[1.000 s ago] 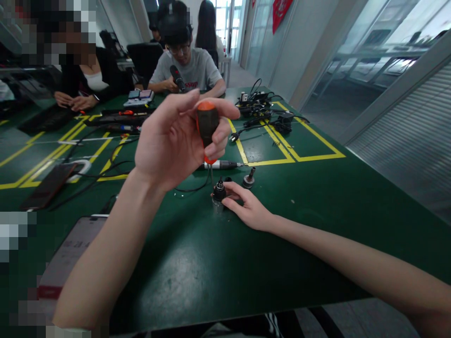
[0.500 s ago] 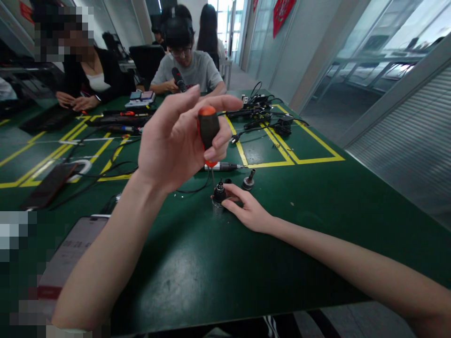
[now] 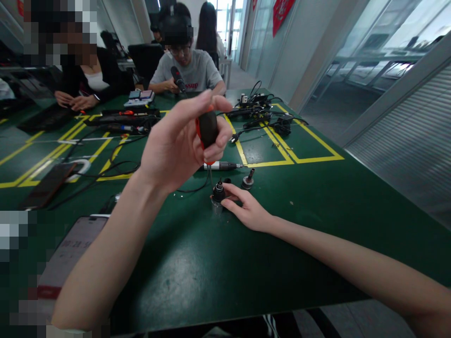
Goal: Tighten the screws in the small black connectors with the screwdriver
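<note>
My left hand [image 3: 183,136] is wrapped round the black and orange handle of a screwdriver [image 3: 207,127], held upright with its shaft pointing down. The shaft reaches the rim of a small black and silver cylindrical part [image 3: 219,193] standing on the green table; the tip's exact contact is hidden. With thumb and fingers, my right hand [image 3: 248,209] grips this cylindrical part from the right. Just behind that hand lies a small metal part with a stem [image 3: 248,180]. A grey and black pen-shaped tool [image 3: 225,165] lies beyond, partly behind my left hand.
Tangled black cables and plugs [image 3: 259,112] lie at the back right inside yellow tape lines. A phone [image 3: 75,249] is beside my left forearm, another dark phone [image 3: 49,185] farther left. Across the table [image 3: 282,272], a person in grey [image 3: 197,70] holds a dark tool.
My left thumb and fingers have shifted round the screwdriver's handle, the thumb now covering its top, and the handle has tilted slightly. My right hand and the cylindrical part stay in place.
</note>
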`<state>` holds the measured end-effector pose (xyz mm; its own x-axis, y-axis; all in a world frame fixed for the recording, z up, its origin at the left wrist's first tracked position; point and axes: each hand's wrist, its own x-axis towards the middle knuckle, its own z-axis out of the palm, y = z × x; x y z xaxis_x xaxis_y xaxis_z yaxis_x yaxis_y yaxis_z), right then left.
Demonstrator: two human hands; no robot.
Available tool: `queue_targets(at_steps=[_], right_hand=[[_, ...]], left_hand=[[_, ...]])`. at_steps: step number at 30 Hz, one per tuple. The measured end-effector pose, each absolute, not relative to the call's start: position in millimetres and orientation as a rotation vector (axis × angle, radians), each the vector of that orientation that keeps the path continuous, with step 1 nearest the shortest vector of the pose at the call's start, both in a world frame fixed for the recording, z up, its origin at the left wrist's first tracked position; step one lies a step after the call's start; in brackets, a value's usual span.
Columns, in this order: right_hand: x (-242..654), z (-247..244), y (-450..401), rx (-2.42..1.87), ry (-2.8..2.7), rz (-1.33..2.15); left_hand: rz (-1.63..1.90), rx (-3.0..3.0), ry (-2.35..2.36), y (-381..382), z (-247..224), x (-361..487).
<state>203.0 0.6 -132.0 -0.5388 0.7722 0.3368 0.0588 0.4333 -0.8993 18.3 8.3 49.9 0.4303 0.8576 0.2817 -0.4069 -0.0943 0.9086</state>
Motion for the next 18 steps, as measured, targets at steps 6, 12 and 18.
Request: queue_targets(at_steps=[6, 12, 18], right_hand=[[203.0, -132.2, 0.7, -0.695, -1.899, 1.165], [203.2, -132.9, 0.6, -0.698, -1.903, 1.176], [201.9, -133.4, 0.7, -0.702, -1.907, 1.175]], left_hand=[[1.147, 1.221, 0.456, 9.3, 47.8, 18.8], [1.188, 1.211, 0.470, 7.5, 48.1, 19.6], [1.130, 1.225, 0.470, 11.3, 48.7, 16.7]])
